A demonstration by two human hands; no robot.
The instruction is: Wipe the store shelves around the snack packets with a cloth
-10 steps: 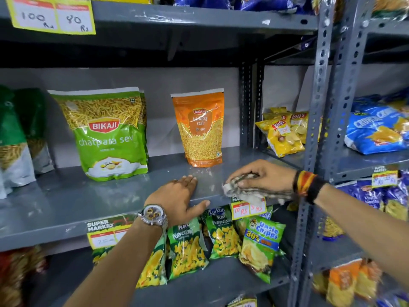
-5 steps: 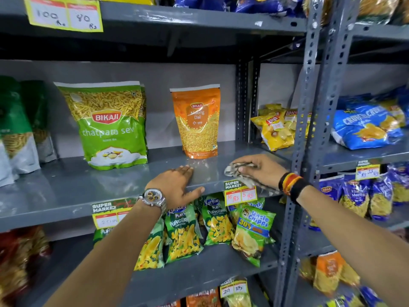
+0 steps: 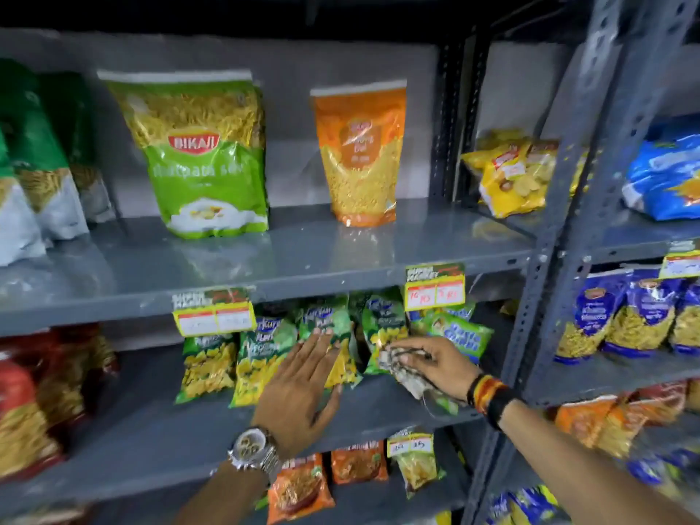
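My right hand (image 3: 435,367) grips a crumpled grey-white cloth (image 3: 403,377) in front of the small green snack packets (image 3: 265,354) on the lower grey shelf (image 3: 151,430). My left hand (image 3: 303,388), a watch on its wrist, is spread flat with fingers apart, its fingertips on one green packet. On the upper grey shelf (image 3: 265,255) stand a large green Bikaji packet (image 3: 200,153) and an orange packet (image 3: 360,153).
Grey perforated steel uprights (image 3: 560,221) divide this rack from the right-hand rack with yellow (image 3: 511,172) and blue packets (image 3: 666,176). Price tags (image 3: 435,289) hang on the shelf edge. Red packets (image 3: 38,403) sit at lower left, orange ones (image 3: 356,464) on the shelf beneath.
Both hands dropped from the upper shelf to the lower shelf. The view tilted down. My right hand still holds the cloth; my left hand moved off the shelf edge onto the green packets.
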